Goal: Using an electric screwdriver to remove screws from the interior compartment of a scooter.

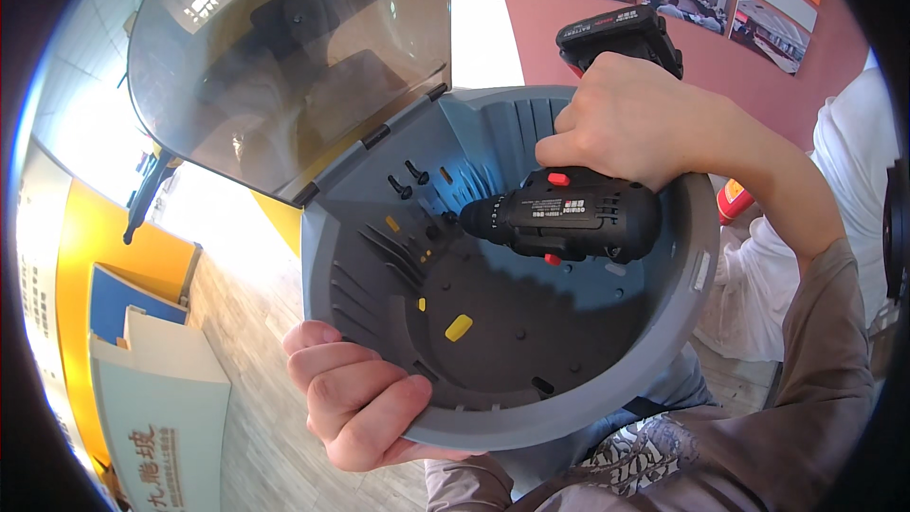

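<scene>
My right hand (626, 123) is wrapped round the handle of a black cordless drill (578, 220) with red switches. The battery pack (616, 36) on its handle points up and away from me. Inside a deep grey plastic tub (700, 294), the drill's chuck faces left, its tip at the inner wall beside several black screws (400, 186). Whether the tip touches a screw, I cannot tell. My left hand (358, 396) grips the tub's near left rim with curled fingers. A smoky see-through lid (284, 47) stands raised on hinges at the tub's far left.
Yellow pieces (459, 327) show on the tub's dark bottom. A pale counter (161, 408) stands at the left on wood-look flooring (265, 398). Beyond the tub is a pink wall (517, 9) with photos. White cloth (758, 284) and a red object (733, 199) are at the right.
</scene>
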Motion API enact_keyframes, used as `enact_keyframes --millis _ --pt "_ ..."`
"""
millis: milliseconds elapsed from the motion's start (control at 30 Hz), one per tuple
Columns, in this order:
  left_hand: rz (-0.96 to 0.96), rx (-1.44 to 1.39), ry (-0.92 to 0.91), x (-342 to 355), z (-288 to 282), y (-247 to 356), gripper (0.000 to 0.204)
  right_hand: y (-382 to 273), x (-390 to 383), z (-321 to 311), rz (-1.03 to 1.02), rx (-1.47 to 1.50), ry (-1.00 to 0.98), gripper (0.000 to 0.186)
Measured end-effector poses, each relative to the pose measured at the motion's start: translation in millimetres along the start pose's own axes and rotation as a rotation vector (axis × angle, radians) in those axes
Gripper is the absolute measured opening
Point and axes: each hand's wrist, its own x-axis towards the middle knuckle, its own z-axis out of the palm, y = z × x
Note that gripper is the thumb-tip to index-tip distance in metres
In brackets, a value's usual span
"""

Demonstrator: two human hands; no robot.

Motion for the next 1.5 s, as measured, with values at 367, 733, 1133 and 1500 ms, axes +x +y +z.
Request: enact_keyframes --millis 367,733,1133,1500 --pt "0.043 -0.032 -0.027 1 0 -4 0.034 3 -3 0 -0.036 -0.054 0.004 0.029" --pt "0.009 -0.051 0.014 0 -1 -6 0.053 0 -2 -2 -0.038 -0.038 0.013 0.031" --pt "-0.018 -0.039 0.033 0 3 1 0.053 0 -3 -1 -0.061 -0.061 0.047 0.03" --pt "0.027 -0.005 0.026 3 8 1 0.027 0 -4 1 -0.062 -0.054 0.052 0.026"
